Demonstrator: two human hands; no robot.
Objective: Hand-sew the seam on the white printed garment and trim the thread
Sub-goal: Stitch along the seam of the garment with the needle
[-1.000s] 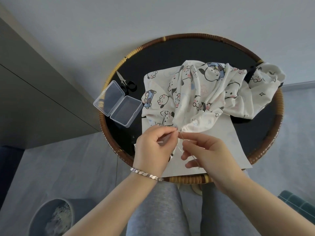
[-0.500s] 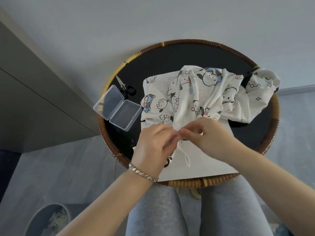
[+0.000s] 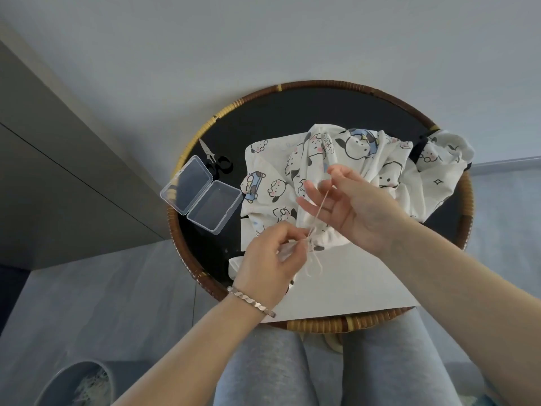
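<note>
Garment [image 3: 389, 171] was bunched on the round table [image 3: 292, 92], its near edge pinched tight by the left hand [image 3: 268, 266]. Right hand [image 3: 355, 206] was raised over it, thumb and forefinger closed on the thread [image 3: 320, 208], other fingers spread. Farther left were an open clear box [image 3: 202, 197] and scissors [image 3: 215, 159].

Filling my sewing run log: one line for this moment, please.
step: pulling stitch | left hand: pinches garment seam | right hand: draws thread up | scissors: untouched

garment [image 3: 389, 159]: white, black-and-blue cartoon print | tray [image 3: 292, 118]: black, brown woven rim | scissors [image 3: 215, 161]: black
</note>
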